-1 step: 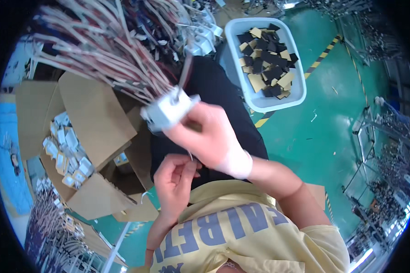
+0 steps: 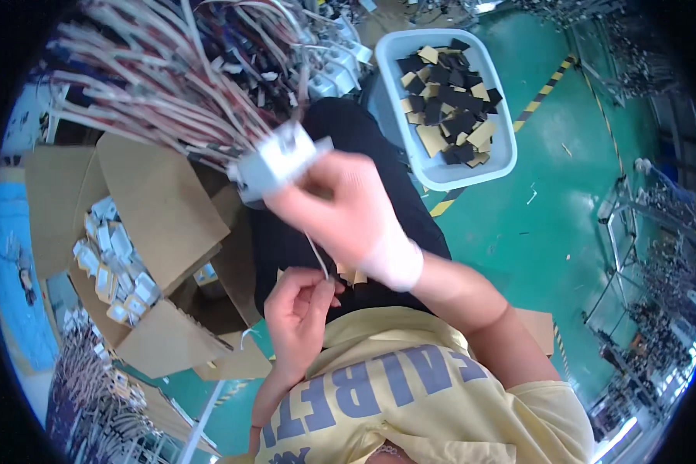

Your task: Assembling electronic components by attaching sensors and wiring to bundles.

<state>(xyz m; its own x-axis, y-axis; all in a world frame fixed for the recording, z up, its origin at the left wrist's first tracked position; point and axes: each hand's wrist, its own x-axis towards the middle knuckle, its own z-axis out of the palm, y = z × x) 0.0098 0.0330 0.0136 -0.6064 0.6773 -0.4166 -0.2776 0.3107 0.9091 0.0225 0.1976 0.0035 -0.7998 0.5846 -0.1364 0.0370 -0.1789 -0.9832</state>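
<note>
My right hand [image 2: 352, 213] grips a white plastic housing [image 2: 274, 162] over my lap, its fingers partly hidden and slightly blurred. Below it, my left hand [image 2: 295, 313] pinches the end of a thin white wire [image 2: 315, 251] between thumb and forefinger. This wire runs up toward my right hand, where its upper end is hidden. Beyond the housing lies a thick bundle of red and white wires [image 2: 162, 85]; whether any join the housing I cannot tell. Tan and black pieces [image 2: 353, 276] show on my lap beside the left fingertips.
A pale blue bin [image 2: 510, 147] of black and tan pads stands at the far right. Left of my legs is an open cardboard box [image 2: 158, 209] beside a heap of white housings [image 2: 116, 259]. More wire bundles [image 2: 81, 363] lie at lower left.
My right hand has shifted slightly up and left with the white housing. More of the thin wire shows between my hands, while the left hand has barely moved.
</note>
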